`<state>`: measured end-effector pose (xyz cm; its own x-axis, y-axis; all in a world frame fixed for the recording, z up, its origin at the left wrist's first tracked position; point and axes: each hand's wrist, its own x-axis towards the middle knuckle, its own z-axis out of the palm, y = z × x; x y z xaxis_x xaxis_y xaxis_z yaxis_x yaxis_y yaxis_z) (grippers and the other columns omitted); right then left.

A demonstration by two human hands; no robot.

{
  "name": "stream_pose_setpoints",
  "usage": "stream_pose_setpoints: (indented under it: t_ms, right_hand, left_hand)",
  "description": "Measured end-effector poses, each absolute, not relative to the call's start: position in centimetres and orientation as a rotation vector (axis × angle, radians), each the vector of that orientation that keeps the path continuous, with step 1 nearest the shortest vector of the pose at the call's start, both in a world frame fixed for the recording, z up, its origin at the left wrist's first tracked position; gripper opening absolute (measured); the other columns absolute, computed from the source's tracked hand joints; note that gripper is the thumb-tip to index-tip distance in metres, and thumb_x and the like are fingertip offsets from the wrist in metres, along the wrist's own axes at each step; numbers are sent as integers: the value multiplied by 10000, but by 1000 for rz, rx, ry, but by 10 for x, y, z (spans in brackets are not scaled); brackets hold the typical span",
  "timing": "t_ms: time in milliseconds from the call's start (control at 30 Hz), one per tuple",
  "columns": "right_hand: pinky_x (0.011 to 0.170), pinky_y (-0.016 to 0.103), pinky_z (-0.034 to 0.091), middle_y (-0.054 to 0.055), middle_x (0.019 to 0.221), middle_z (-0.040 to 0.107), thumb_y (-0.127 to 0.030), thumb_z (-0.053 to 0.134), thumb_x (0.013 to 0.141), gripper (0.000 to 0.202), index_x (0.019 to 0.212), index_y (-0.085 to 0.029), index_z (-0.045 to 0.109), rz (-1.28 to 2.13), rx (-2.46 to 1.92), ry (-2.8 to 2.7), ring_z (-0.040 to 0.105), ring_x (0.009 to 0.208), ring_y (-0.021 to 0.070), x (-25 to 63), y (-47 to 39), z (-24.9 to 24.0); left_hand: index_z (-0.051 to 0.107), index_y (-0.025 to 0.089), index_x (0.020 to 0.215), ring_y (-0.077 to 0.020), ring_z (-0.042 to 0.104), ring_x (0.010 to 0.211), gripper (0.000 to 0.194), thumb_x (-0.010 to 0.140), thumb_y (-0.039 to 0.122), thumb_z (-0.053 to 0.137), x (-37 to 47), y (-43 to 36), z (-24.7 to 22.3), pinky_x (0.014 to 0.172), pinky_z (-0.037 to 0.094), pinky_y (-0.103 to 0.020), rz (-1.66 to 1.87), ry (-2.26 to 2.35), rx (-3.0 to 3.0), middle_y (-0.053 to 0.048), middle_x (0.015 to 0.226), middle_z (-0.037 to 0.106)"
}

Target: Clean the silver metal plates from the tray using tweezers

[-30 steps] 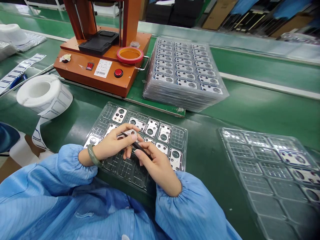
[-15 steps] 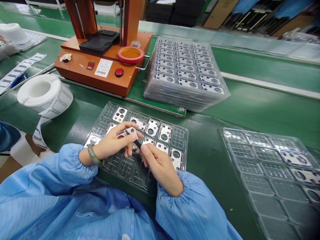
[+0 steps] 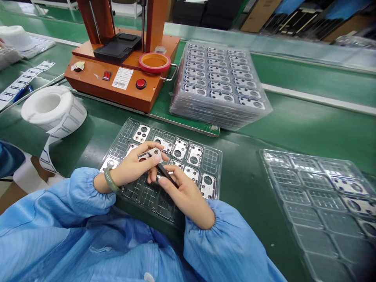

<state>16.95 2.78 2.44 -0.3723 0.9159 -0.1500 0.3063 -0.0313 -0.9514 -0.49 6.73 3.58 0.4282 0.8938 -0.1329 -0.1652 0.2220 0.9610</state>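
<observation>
Over tray [image 3: 210, 161], plate [image 3: 159, 152] gripped by left hand [image 3: 129, 169], far-left of right hand [image 3: 186, 192]; black tool [image 3: 165, 172] grasped by right, long axis slanted far-left onto plate, tip contact unclear.

A tape roll [image 3: 154, 70] rests on an orange machine [image 3: 98, 87]

Silver plate [image 3: 156, 152]; black tool [image 3: 167, 175]; clear, grid-patterned tray [image 3: 210, 160]; orange machine [image 3: 132, 94]
</observation>
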Motion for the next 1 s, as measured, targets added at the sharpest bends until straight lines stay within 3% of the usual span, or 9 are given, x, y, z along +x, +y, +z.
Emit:
stream_pose_setpoints:
  t_ms: [67, 167, 367, 467, 567, 733, 867, 1000]
  right_hand:
    - [628, 266, 422, 7, 808, 667, -416, 522, 907, 234, 996, -210, 589, 1345, -1298, -1729, 584, 685, 147, 169, 27, 24]
    - [567, 257, 393, -16, 673, 609, -394, 479, 924, 235, 912, -205, 617, 1253, -1331, -1796, 540, 597, 136, 168, 27, 26]
    - [542, 256, 391, -38, 506, 488, -484, 348, 966, 453, 631, -215, 490, 1323, -1282, -1863, 475, 505, 122, 170, 29, 31]
    - [537, 262, 393, -44, 469, 444, -534, 294, 968, 506, 605, -220, 455, 1464, -1256, -1833, 446, 473, 119, 170, 29, 33]
    - [545, 265, 396, -52, 472, 436, -529, 287, 971, 478, 684, -213, 500, 1527, -1241, -1808, 434, 469, 116, 169, 29, 31]
    - [487, 240, 376, -88, 530, 416, -473, 510, 901, 293, 1022, -206, 520, 1508, -1314, -1664, 448, 471, 111, 167, 26, 24]
    - [553, 256, 421, -53, 577, 505, -426, 452, 942, 243, 960, -204, 550, 1390, -1294, -1633, 511, 533, 119, 169, 26, 23]
    - [602, 269, 464, 0, 699, 622, -417, 455, 942, 247, 991, -203, 567, 1204, -1345, -1584, 595, 639, 144, 171, 26, 23]
  left_hand:
    - [492, 169, 1101, -38, 585, 461, 304, 868, 336, 596, -4, 67, 37, 437, 499, -173, 861, 839, 1119, -80, 1025, 669]
    - [485, 167, 1099, -40, 587, 464, 309, 869, 343, 592, -4, 66, 38, 443, 503, -176, 866, 834, 1143, -85, 1028, 666]
    - [482, 175, 1102, -39, 582, 459, 323, 861, 357, 597, -3, 65, 38, 392, 470, -163, 855, 838, 1138, -99, 1075, 660]
    - [481, 180, 1117, -34, 578, 475, 316, 870, 347, 587, -4, 65, 37, 385, 454, -150, 845, 836, 1145, -98, 1096, 655]
    - [482, 178, 1117, -32, 577, 480, 312, 875, 348, 582, -4, 65, 37, 398, 452, -147, 847, 844, 1155, -89, 1070, 659]
    - [484, 180, 1113, -36, 575, 465, 319, 870, 359, 585, -3, 66, 37, 418, 466, -174, 869, 875, 1158, -74, 1050, 659]
    - [482, 175, 1127, -49, 579, 482, 341, 868, 372, 583, -4, 66, 37, 425, 467, -191, 882, 850, 1183, -88, 1056, 649]
    - [477, 172, 1164, -67, 581, 496, 365, 868, 357, 585, -5, 65, 34, 441, 468, -195, 877, 835, 1212, -68, 931, 667]
